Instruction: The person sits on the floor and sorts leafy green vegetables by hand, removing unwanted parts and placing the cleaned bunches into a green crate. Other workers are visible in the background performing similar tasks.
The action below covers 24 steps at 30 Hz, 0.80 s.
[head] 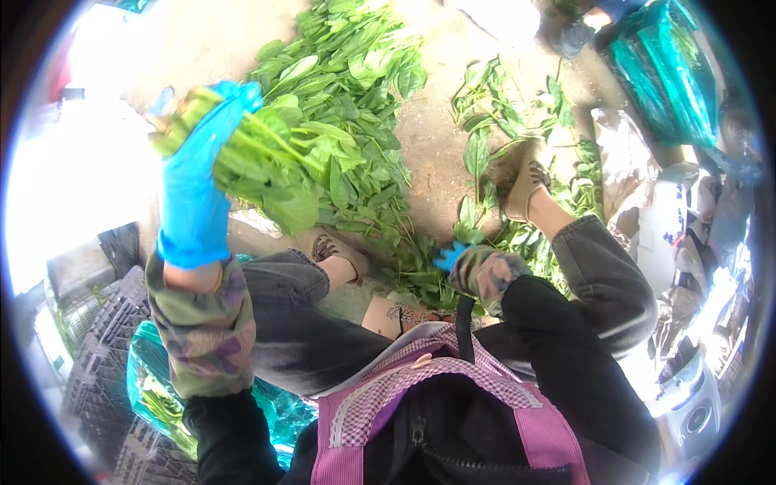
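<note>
Raised at the left, my left hand [209,136] in a blue glove grips a bunch of leafy greens [273,176] by the stems. The cut stem ends point left and the leaves hang to the right. Below and beyond the bunch, a large heap of the same greens [357,79] spreads over the floor. My right hand [448,257], also gloved in blue, is low between my legs, against loose leaves [427,279]. Its fingers are mostly hidden by the camouflage cuff, so its grip cannot be made out.
Scattered stems and leaves [485,109] lie around my right shoe [527,185]. A teal plastic bag [664,73] stands at the upper right, near another person's shoe [573,37]. Another teal bag with greens [151,388] rests by a dark plastic crate [100,345]. A white box [661,224] is at the right.
</note>
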Tool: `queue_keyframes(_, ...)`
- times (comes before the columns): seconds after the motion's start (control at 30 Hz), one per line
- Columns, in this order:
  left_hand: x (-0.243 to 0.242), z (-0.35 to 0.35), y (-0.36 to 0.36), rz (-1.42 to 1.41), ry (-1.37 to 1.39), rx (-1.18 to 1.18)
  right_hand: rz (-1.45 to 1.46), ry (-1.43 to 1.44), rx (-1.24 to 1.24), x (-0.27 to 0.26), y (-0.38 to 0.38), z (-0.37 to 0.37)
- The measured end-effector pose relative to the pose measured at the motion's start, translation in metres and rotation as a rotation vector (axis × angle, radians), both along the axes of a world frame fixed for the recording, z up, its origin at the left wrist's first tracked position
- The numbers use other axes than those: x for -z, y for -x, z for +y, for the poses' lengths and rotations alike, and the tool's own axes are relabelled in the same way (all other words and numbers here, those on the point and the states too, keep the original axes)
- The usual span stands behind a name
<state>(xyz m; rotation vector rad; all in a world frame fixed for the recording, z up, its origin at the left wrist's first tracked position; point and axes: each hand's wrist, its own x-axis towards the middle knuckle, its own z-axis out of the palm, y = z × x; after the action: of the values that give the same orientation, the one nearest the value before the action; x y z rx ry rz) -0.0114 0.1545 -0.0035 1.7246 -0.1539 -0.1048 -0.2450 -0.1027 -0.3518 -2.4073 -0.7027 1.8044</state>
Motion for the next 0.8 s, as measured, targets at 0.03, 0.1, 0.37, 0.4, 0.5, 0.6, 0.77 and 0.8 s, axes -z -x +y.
queue_keyframes(0.03, 0.001, 0.004, 0.000, 0.025, 0.022, 0.000, 0.018, 0.007, 0.001, -0.006, 0.010, -0.003)
queue_keyframes(0.1, -0.002, 0.010, -0.001, 0.058, 0.067, 0.003, 0.012, 0.000, 0.011, -0.022, 0.022, -0.010)
queue_keyframes(0.37, -0.001, 0.007, -0.009, 0.038, 0.286, -0.052, -0.433, -0.106, 0.276, -0.145, -0.084, -0.061)
queue_keyframes(0.4, 0.001, 0.020, -0.009, 0.036, 0.288, -0.107, -0.515, -0.184, 0.292, -0.165, -0.119, -0.047)
queue_keyframes(0.5, 0.015, 0.019, -0.025, 0.032, 0.312, -0.104, -0.766, -0.274, 0.455, -0.268, -0.155, -0.072)
queue_keyframes(0.6, 0.028, 0.033, -0.039, 0.040, 0.344, -0.134, -1.006, -0.265, 0.686, -0.370, -0.149, -0.081)
queue_keyframes(0.77, 0.011, 0.024, -0.025, 0.049, 0.368, -0.189, -0.948, -0.486, 0.987, -0.408, -0.046, -0.139)
queue_keyframes(0.8, 0.006, 0.014, -0.023, 0.064, 0.408, -0.165, -0.990, -0.678, 1.068, -0.373, -0.021, -0.179)
